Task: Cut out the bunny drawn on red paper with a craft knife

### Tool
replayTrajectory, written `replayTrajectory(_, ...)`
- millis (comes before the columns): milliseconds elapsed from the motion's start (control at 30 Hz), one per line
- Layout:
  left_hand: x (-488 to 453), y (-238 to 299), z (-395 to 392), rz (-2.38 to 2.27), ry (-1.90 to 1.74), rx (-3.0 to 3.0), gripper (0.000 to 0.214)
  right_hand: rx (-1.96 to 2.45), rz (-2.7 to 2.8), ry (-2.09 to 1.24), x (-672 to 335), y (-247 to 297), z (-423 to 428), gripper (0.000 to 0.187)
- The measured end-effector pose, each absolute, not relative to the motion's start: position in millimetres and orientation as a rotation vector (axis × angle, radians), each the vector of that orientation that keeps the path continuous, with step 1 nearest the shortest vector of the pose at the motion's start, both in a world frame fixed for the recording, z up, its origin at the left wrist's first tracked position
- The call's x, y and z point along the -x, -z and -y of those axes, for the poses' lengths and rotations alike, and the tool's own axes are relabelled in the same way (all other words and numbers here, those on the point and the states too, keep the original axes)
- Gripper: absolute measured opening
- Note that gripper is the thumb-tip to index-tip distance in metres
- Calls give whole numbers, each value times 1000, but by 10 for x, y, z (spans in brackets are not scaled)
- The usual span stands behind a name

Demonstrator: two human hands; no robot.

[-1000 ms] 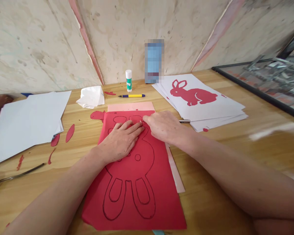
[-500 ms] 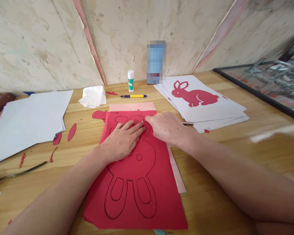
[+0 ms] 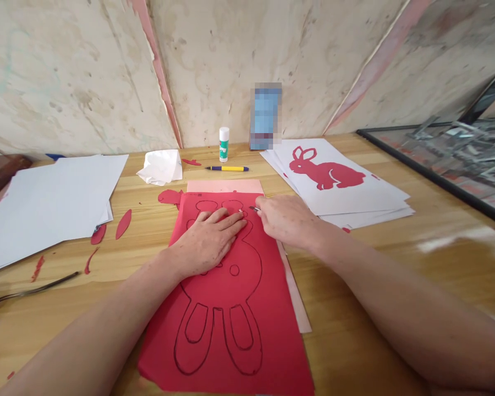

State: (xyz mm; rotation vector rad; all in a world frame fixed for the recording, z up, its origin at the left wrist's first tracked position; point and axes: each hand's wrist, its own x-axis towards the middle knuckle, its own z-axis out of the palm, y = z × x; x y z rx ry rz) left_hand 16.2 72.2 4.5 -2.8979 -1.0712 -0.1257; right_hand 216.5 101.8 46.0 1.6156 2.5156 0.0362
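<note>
A red paper sheet (image 3: 247,341) with a black-outlined rabbit drawn on it lies on a pink sheet (image 3: 226,186) on the wooden table. My left hand (image 3: 208,239) lies flat on the upper part of the red sheet, fingers stretched out. My right hand (image 3: 286,220) rests at the sheet's right edge, fingers closed round a thin metal-tipped tool (image 3: 254,208); its tip points at the drawing near my left fingertips. Most of the tool is hidden in the hand.
White paper stack (image 3: 49,198) at left, red scraps (image 3: 124,224) beside it. A crumpled tissue (image 3: 160,166), glue stick (image 3: 224,144), yellow pen (image 3: 226,168) and blue box (image 3: 265,116) stand by the wall. Sheets with a red rabbit cutout (image 3: 325,173) lie right. A glass frame (image 3: 457,154) lies far right.
My right hand has drawn back a little to the right, and the tool's metal tip now shows. My left hand stays flat on the sheet. The view has tilted slightly.
</note>
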Motion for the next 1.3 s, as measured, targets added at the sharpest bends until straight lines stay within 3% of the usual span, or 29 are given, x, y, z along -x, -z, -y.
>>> replayTrajectory(1300, -200, -100, -750, 1096, 127, 2949, 47, -1583, -2498, 180, -1995, -515, -1061, 21)
